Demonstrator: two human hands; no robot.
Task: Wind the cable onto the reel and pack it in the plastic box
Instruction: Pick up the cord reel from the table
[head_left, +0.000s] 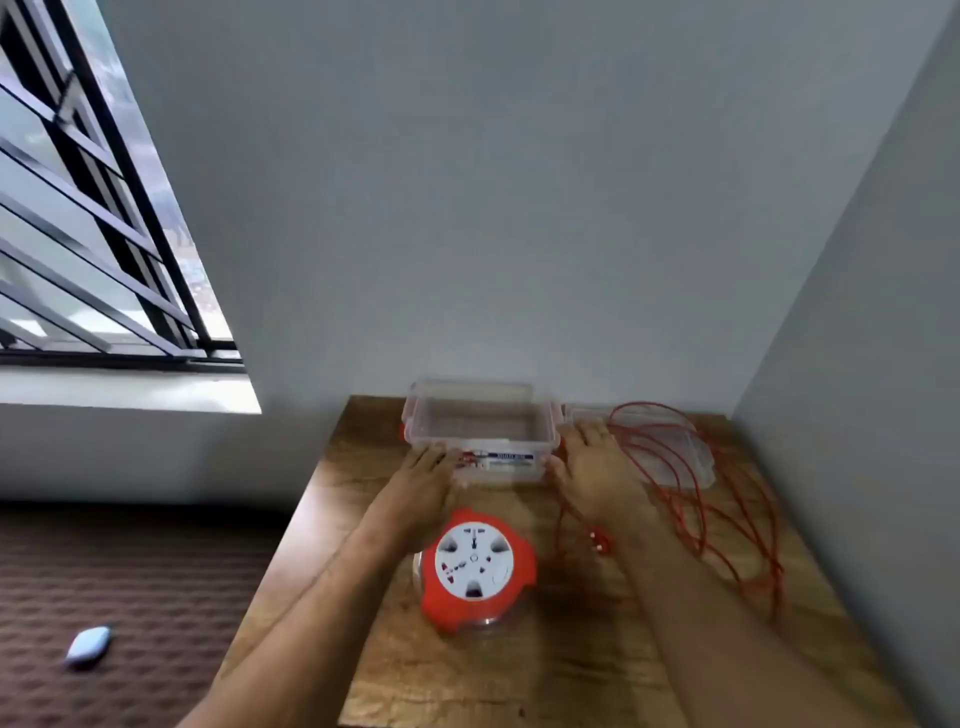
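A clear plastic box (480, 415) stands open at the back of the wooden table (571, 649). My left hand (423, 480) touches its front left corner with straight fingers. My right hand (592, 467) lies flat against its right side. Nearer to me sits the red reel (475, 569) with a white socket face, empty of cable. The red cable (727, 514) sprawls in loose loops on the right of the table. Its red plug (602, 540) lies beside my right forearm.
The clear lid (691, 452) lies behind the cable loops at the back right. Walls close the table in at the back and right. A barred window is at left. A small pale blue object (88, 644) lies on the brown surface below left.
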